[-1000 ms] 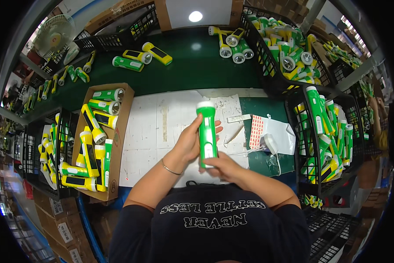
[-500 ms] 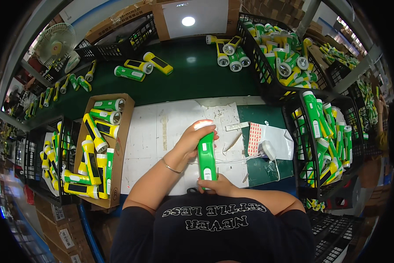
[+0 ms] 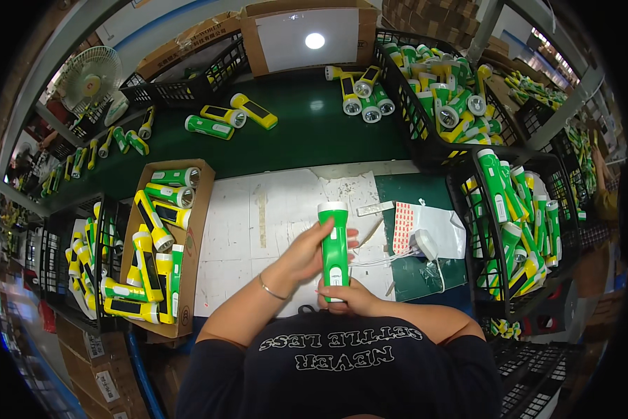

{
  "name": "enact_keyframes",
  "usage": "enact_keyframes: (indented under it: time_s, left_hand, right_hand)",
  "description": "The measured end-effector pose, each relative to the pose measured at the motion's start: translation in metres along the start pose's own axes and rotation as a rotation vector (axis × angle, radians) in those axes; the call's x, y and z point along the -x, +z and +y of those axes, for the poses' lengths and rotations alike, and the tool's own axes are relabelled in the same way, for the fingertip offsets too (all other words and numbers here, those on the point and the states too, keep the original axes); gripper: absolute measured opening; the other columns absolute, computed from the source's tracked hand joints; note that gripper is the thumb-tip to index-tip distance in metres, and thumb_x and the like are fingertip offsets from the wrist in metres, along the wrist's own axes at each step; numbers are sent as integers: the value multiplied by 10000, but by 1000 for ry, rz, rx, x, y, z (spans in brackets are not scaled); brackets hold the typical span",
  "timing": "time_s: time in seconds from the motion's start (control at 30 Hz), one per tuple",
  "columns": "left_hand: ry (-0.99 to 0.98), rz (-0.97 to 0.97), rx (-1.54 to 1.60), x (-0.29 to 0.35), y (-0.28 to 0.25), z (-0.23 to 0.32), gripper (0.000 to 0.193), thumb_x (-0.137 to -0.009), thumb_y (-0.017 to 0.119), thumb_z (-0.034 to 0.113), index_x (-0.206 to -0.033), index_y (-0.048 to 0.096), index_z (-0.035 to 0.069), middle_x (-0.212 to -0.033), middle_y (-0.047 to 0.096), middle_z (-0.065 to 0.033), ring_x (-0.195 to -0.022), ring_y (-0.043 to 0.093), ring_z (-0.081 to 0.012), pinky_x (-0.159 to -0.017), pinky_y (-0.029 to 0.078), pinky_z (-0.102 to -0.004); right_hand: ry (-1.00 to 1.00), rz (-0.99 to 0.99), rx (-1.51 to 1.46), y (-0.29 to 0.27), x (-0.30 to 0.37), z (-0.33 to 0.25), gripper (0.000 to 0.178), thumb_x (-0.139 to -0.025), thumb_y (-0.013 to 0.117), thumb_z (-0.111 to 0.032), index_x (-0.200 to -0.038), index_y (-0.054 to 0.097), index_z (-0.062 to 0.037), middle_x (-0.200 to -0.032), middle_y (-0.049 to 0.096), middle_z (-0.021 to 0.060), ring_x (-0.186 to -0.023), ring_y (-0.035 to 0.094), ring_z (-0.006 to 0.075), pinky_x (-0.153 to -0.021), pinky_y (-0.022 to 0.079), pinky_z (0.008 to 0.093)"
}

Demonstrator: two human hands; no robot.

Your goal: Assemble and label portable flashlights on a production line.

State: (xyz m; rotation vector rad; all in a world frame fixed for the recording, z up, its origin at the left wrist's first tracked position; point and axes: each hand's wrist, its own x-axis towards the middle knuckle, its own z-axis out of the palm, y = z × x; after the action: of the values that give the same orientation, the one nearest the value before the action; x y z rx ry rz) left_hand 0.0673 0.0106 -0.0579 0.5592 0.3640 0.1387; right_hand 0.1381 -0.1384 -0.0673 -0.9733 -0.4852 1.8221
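The green flashlight (image 3: 334,251) stands upright at the near edge of the surface (image 3: 286,202), white head pointing toward the far edge, body held just above the pale sheet. The left hand (image 3: 312,251) is wrapped around its middle from the left side, fingers curled over the barrel, a thin bracelet (image 3: 272,288) on the wrist. The right hand (image 3: 349,297) is clenched on the tail end, gripping the base close to the person's chest.

Just to the right of the flashlight, a sheet of red-and-white stickers (image 3: 403,227) lies flat, and beside it a small white plug (image 3: 426,244) with its cord trailing over the dark green mat (image 3: 426,272). A narrow white strip (image 3: 374,208) sits a little beyond the flashlight's head.

Over by the left edge, an open cardboard box (image 3: 196,230) holds yellow and green flashlights laid in rows. Further left, a black wire basket (image 3: 111,216) carries more of them. On the right edge, a black crate (image 3: 468,230) is packed with green flashlights standing on end, and another crate (image 3: 405,98) at the far right corner is heaped with mixed ones. Loose flashlights (image 3: 223,120) lie scattered on the dark green belt along the far side, with a white fan (image 3: 90,73) at the far left corner.
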Motion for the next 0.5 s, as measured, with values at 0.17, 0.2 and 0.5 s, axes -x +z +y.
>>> enact_keyframes:
  time_s: [0.17,0.2,0.5]
  left_hand:
    - [77,131,-27,13,9,-15,350,-961,410,319,-1206,377,71,-1015,547,-176,-902,576,-262,-773,528,-406]
    - [111,159,-8,13,11,-16,317,-959,416,304,-1175,391,73,-943,546,-155,-804,572,-236,-734,538,-400]
    - [332,229,-287,15,10,19,301,-951,448,270,-1147,372,53,-937,552,-116,-779,571,-179,-659,536,-333]
  right_hand:
    - [19,-20,-73,3,-2,1,195,-859,601,-274,-856,547,-87,-675,526,8,-393,276,47,-369,184,207]
    - [71,0,-49,1,-2,0,201,-862,599,-280,-847,546,-86,-673,529,5,-389,271,45,-368,187,209]
    - [-730,424,1183,-9,7,-65,227,-913,471,-246,-813,527,-50,-679,529,36,-560,526,192,-503,414,318]
